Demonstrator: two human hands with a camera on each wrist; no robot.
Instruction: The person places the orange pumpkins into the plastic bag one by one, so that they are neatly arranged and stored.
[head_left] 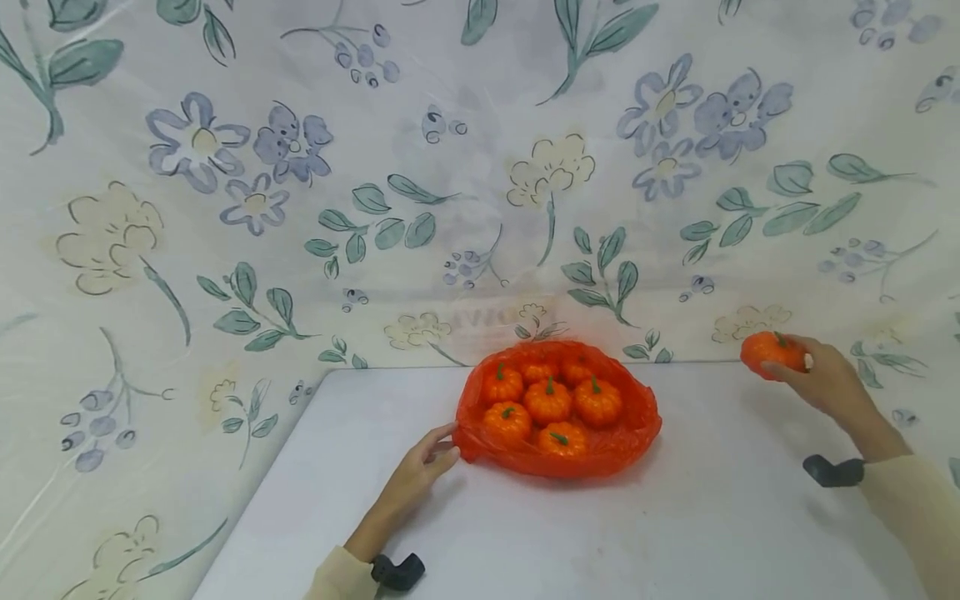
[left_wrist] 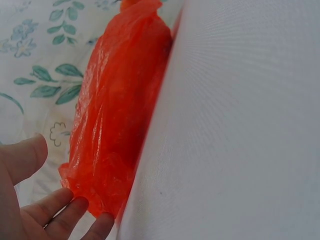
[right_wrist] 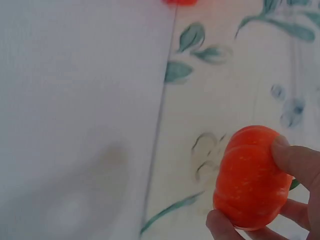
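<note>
An orange-red plastic bag (head_left: 630,446) lies spread open on the white table, with several small orange pumpkins (head_left: 548,402) with green stems inside it. At the bag's left edge is my left hand (head_left: 422,467). Its fingertips rest against the crumpled plastic (left_wrist: 107,185) in the left wrist view, while the thumb stands apart. Up at the far right, my right hand (head_left: 828,383) holds another small pumpkin (head_left: 771,353) between thumb and fingers. The right wrist view shows that pumpkin's smooth ribbed side (right_wrist: 250,180), with fingers around its lower end.
The white table (head_left: 720,517) ends at a straight back edge, just behind the bag. A floral sheet (head_left: 480,217) hangs beyond it and along the left side. A dark wrist device (head_left: 834,471) sits on the right wrist, and a similar one (head_left: 398,572) on the left.
</note>
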